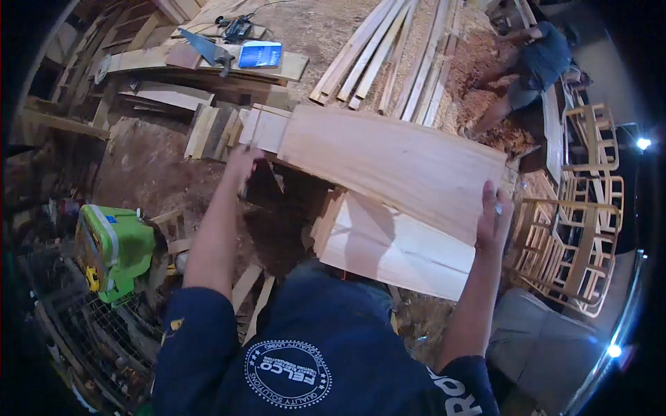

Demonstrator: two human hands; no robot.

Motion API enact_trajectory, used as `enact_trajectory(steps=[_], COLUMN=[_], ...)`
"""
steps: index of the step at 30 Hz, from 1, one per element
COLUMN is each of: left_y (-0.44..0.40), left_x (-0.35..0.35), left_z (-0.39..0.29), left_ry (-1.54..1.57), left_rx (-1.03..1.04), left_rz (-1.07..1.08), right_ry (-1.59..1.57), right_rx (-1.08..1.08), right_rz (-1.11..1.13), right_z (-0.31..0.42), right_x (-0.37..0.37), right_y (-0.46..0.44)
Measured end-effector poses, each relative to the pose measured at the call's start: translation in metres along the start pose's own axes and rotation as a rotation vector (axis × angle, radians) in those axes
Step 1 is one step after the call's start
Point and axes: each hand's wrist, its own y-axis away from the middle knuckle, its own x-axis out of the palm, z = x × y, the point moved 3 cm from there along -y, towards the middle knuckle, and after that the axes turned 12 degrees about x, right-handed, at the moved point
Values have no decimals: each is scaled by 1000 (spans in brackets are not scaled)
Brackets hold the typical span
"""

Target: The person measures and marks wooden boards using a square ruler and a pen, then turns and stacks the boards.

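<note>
A wide, smooth wooden board (395,156) lies across in front of me. Beneath its near side sits a stack of paler boards (402,239), with a shadow falling over the top one. My right hand (494,218) grips the wide board at its right end, fingers along the edge. Something small and pale shows on one of its fingers. Off the board's left end is my left hand (244,165), smeared by motion, close to a short pale wood piece (265,128); its fingers are unclear.
Beyond lie long wooden strips (374,52), a handsaw (205,48), a blue packet (260,55) and a power tool (236,28). A green case (114,249) stands left. Wooden frames (572,236) are stacked right. Another person (541,59) bends at the upper right.
</note>
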Motion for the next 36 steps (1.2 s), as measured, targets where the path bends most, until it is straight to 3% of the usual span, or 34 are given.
enact_trajectory(steps=[3,5,7,9,10,11,13,14,16,19,20,22,24,26,28,31,33,35,36], left_y=[56,101,160,220,247,266,280,275,256,212,199,179,164,178,204,260,297,330,343], left_x=[-22,-41,-38,-27,-22,-18,-12,-12,-13,-12,-10,-2,17,46,89,174,237,292,314], left_z=[130,208,261,289,294,294,288,282,263,218,194,112,47,-59,-137,-217,-245,-259,-269], left_ry=[145,-564,-652,-236,-65,45,142,147,118,21,-19,-155,61,-215,-448,-807,-985,-1099,-1149], left_rx=[2,-30,-217,-509,-629,-699,-746,-719,-612,-369,-286,-51,-30,225,432,642,697,684,636], left_rz=[-88,11,100,15,-47,-80,-92,-86,-75,-62,-63,-83,-89,12,172,556,858,1159,1199], right_ry=[-177,-259,72,209,78,-56,315,315,316,529,387,102,-102,-23,-56,40,87,393,524], right_rx=[46,49,131,60,151,239,270,267,261,8,-28,-107,26,-234,-568,-818,-847,-555,-396], right_rz=[80,117,125,23,86,143,33,39,66,20,19,6,124,147,174,204,163,558,760], right_z=[-40,-78,-139,-147,-164,-182,-196,-205,-216,-190,-177,-139,-88,-62,-66,-51,-67,-103,-125], right_x=[48,82,117,148,166,182,197,205,217,196,180,141,94,55,37,-9,-33,-52,-60], right_y=[-45,-82,-129,-122,-127,-135,-150,-158,-163,-155,-144,-115,-58,0,46,103,119,113,114])
